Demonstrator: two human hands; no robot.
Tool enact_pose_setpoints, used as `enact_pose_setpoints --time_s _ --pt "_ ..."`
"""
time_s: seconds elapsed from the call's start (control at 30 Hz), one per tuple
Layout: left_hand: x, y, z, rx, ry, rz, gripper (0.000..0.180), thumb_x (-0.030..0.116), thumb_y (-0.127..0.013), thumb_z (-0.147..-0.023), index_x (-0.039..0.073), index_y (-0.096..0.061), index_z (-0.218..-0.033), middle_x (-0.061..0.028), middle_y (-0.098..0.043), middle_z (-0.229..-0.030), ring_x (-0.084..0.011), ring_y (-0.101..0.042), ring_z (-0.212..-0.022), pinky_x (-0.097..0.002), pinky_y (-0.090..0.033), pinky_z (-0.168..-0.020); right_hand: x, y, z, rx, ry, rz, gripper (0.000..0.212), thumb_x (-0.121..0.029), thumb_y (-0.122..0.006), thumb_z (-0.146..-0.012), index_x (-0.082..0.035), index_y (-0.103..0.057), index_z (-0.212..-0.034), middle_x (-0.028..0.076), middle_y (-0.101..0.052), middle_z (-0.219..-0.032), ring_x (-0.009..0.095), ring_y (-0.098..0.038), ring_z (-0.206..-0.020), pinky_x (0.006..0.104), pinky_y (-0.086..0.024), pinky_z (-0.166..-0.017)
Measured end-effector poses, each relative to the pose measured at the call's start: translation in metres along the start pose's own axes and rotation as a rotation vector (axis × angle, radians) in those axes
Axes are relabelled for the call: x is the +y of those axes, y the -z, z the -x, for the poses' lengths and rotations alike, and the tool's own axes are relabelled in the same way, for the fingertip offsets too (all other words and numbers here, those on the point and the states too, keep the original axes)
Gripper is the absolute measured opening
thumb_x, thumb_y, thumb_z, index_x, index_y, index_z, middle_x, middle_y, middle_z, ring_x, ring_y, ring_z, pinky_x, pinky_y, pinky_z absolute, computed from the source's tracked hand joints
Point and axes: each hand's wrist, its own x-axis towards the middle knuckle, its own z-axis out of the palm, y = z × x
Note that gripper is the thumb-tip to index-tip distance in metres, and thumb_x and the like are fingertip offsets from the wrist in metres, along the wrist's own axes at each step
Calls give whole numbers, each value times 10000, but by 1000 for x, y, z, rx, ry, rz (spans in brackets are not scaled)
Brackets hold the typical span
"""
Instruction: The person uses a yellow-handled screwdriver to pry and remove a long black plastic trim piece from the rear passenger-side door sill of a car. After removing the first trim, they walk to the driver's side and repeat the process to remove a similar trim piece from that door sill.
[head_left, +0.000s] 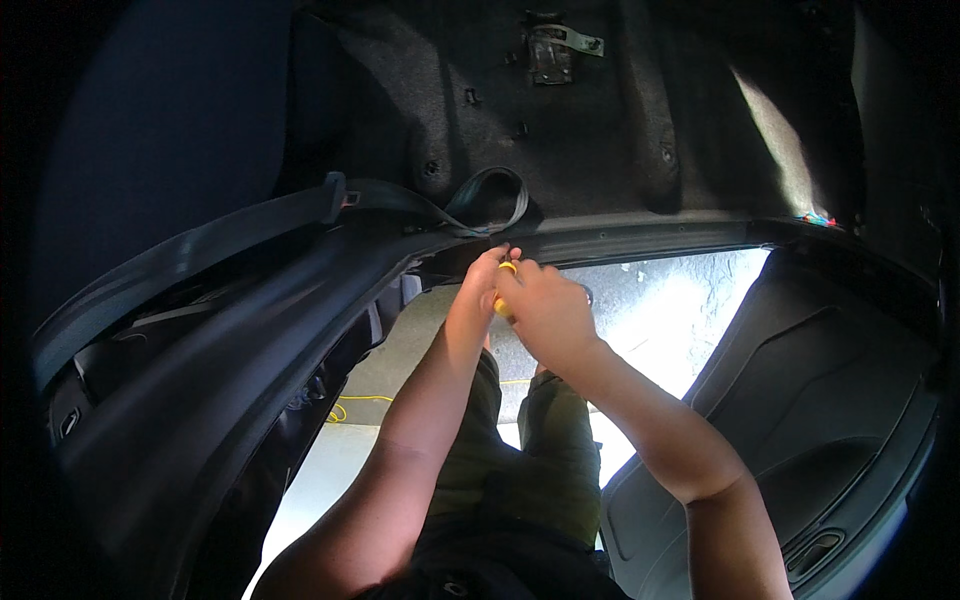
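Note:
Both my hands meet at the sill of the open car doorway. My right hand (552,312) is closed round a yellow-handled hand tool (503,308), which points away from me; its exact kind is hidden by my fingers. Beside its dark front end, my left hand (484,282) has its fingers closed, and what they hold cannot be made out. A dark door sill trim (620,238) runs just beyond my hands. Right behind them, a loop of grey seat belt (500,190) lies on the carpet.
The seat belt's metal tongue (348,199) lies along the dark seat (200,300) at left. A metal bracket (552,50) stands on the carpeted floor. At right is the open door panel (800,400); a yellow cord (350,402) lies on the ground outside.

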Motion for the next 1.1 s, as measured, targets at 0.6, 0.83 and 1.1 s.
enact_pose_setpoints --time_s 0.6,0.83,1.1 --pt "-8 -9 -6 37 -140 2 299 274 -488 -1105 50 -652 -997 -106 -659 -978 -269 -664 -878 -429 -591 -803 4 2 1 89 107 -24 436 -157 -709 -849 -69 -648 -1271 193 -647 -1135 308 -683 -882 409 -576 -713" --pt "-4 3 -25 -69 -2 141 277 221 -477 -1098 50 -623 -937 -70 -609 -852 -237 -626 -794 -418 -576 -772 0 12 -7 -113 -278 -116 330 -217 -737 -958 -42 -658 -1226 116 -644 -937 291 -723 -867 396 -569 -710" --pt "-20 -4 -21 -61 -241 149 270 281 -534 -1084 36 -646 -1071 -108 -677 -995 -291 -664 -941 -435 -552 -897 8 0 -10 145 204 1 295 -160 -755 -867 -22 -631 -1096 112 -618 -1034 300 -732 -825 390 -581 -672"
